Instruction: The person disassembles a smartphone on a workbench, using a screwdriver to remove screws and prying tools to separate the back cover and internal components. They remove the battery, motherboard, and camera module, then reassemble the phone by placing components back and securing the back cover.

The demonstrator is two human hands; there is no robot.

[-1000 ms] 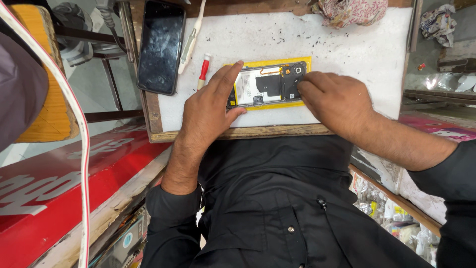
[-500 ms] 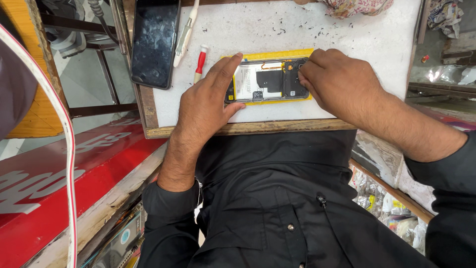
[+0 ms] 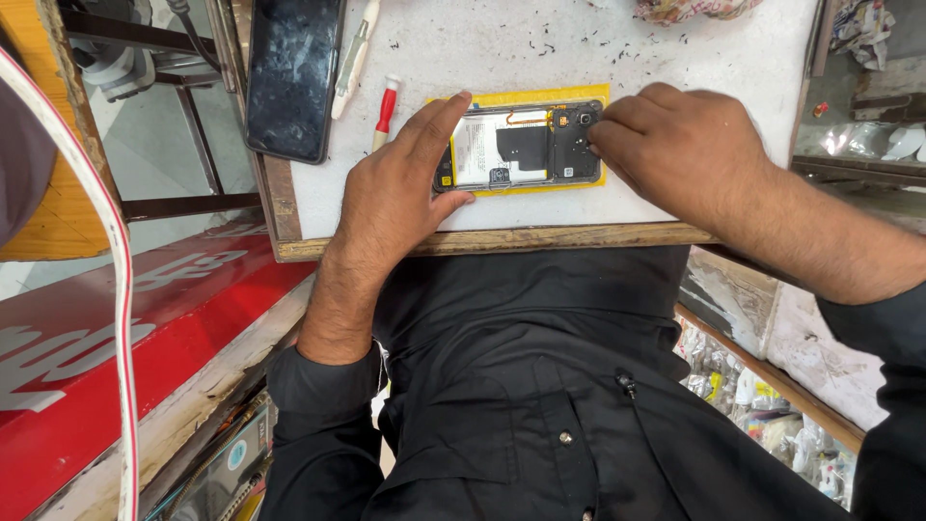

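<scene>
An opened phone with its back cover off lies on a yellow mat on the white worktop. Its battery and dark circuit parts are exposed. My left hand clamps the phone's left end between the thumb and the outstretched index finger. My right hand rests at the phone's right end, fingertips pinched together on the camera corner. I cannot tell whether a small part or tool sits between those fingertips.
A second phone with a dark screen lies at the worktop's left edge. A white tool and a red-handled screwdriver lie beside it. Tiny screws dot the surface. A crumpled cloth sits at the back. A red counter is at left.
Both hands stay on the opened phone. The view has shifted, so the worktop sits higher in the frame. My right fingertips have edged toward the phone's camera corner.
</scene>
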